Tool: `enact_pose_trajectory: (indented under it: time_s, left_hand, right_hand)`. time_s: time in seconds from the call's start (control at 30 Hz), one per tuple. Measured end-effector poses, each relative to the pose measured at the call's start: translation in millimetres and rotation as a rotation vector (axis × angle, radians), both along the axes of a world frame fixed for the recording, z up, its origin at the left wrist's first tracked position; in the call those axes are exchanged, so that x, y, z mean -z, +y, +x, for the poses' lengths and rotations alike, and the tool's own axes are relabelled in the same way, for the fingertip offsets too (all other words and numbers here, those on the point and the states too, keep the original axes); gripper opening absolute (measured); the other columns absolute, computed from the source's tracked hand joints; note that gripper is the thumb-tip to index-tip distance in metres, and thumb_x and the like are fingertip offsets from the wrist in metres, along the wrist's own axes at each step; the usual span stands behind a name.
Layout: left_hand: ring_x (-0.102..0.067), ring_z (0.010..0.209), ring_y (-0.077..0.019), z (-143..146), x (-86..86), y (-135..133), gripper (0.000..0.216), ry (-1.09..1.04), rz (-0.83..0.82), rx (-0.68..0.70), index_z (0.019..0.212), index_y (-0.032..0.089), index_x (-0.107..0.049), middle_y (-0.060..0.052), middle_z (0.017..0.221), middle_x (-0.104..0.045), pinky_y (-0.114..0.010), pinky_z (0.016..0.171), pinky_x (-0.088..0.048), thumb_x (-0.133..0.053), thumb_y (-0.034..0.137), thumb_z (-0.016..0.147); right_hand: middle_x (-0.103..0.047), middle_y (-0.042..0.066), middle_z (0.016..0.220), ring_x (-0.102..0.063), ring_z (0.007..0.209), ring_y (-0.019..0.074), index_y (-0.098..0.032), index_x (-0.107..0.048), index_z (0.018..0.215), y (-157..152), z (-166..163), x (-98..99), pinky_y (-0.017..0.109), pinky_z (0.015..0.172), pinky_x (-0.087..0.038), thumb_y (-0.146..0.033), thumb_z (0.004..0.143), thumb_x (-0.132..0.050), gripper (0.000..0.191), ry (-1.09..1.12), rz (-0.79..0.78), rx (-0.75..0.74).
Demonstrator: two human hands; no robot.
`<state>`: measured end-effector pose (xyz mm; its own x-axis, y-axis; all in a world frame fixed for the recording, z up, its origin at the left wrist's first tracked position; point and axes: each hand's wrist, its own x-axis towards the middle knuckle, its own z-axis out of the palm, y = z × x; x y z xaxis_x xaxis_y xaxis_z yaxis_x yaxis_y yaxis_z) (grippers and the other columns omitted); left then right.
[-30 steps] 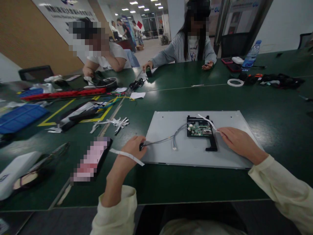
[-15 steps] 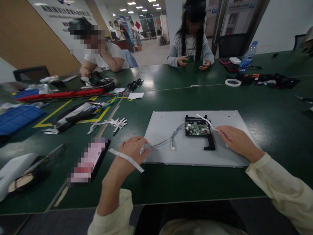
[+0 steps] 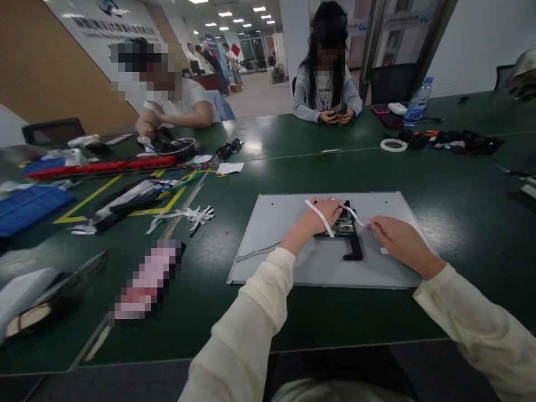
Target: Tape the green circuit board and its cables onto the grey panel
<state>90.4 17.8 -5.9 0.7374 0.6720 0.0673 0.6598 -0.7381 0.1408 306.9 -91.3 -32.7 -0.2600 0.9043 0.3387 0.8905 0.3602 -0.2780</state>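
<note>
A black plastic frame (image 3: 356,245) with a green circuit board (image 3: 345,227) lies on a flat pale grey panel (image 3: 272,223). My left hand (image 3: 320,215) rests over the board's left part, its fingers stretched toward the far edge and partly hidden. Across the back of this hand sticks a strip of white tape (image 3: 319,215). My right hand (image 3: 393,237), closed in a pinch, holds the near end of another white tape strip (image 3: 353,214). That strip's far end meets my left fingertips. A thin grey cable (image 3: 259,251) runs over the panel, passing out of sight under my left arm.
A phone (image 3: 148,279) lies left of the panel, with cut tape strips (image 3: 195,216) beyond it. Farther back are a tape roll (image 3: 393,146), a water bottle (image 3: 417,103) and a blue tray (image 3: 33,209). Two people sit across the green table (image 3: 268,167).
My left hand has left the cable end at the panel's left edge and moved right and away onto the board. My right hand keeps its pinch on the tape strip.
</note>
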Motion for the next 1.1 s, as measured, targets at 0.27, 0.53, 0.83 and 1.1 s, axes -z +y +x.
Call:
enact_pose_trajectory:
  time_s: [0.27, 0.53, 0.83, 1.1]
  left_hand:
    - [-0.039, 0.132, -0.022, 4, -4.7, -2, 0.037, -0.178, -0.027, -0.089, 0.13, 0.023, -0.045, -0.005, 0.136, -0.052, -0.052, 0.108, -0.025, -0.031, 0.029, 0.097]
    - [-0.063, 0.064, -0.0143, 13, -30.6, -56, 0.032, -0.493, -0.451, -0.05, 0.094, 0.017, -0.061, -0.003, 0.079, -0.068, -0.026, 0.063, -0.048, -0.043, 0.044, 0.091]
    - [-0.056, 0.055, -0.0099, 5, -24.0, -72, 0.02, -0.549, -0.545, -0.111, 0.074, 0.016, -0.06, 0.001, 0.064, -0.064, -0.02, 0.055, -0.041, -0.048, 0.027, 0.086]
    - [-0.054, 0.058, -0.0125, -4, -5.0, -84, 0.016, -0.422, -0.304, -0.239, 0.072, 0.016, -0.06, 0.001, 0.063, -0.061, -0.023, 0.054, -0.035, -0.05, 0.022, 0.082]
  right_hand:
    - [-0.061, 0.001, 0.07, -0.051, 0.057, 0.0126, -0.019, -0.066, 0.111, -1, -10, -14.8, 0.025, 0.054, -0.039, -0.043, 0.089, -0.048, 0.037, 0.609, -0.162, 0.101]
    - [-0.05, -0.004, 0.069, -0.036, 0.049, 0.007, -0.025, -0.039, 0.138, -9, -23, -31.5, 0.019, 0.043, -0.028, -0.041, 0.085, -0.055, 0.057, 1.027, -0.593, -0.139]
    - [-0.054, -0.003, 0.071, -0.038, 0.049, 0.0065, -0.023, -0.045, 0.132, -9, -20, -28.4, 0.02, 0.045, -0.032, -0.041, 0.086, -0.054, 0.05, 0.993, -0.647, -0.171]
    - [-0.056, -0.004, 0.063, -0.047, 0.049, 0.0092, -0.021, -0.061, 0.109, -9, -21, -22.8, 0.022, 0.05, -0.035, -0.033, 0.085, -0.051, 0.028, 0.579, -0.493, -0.032]
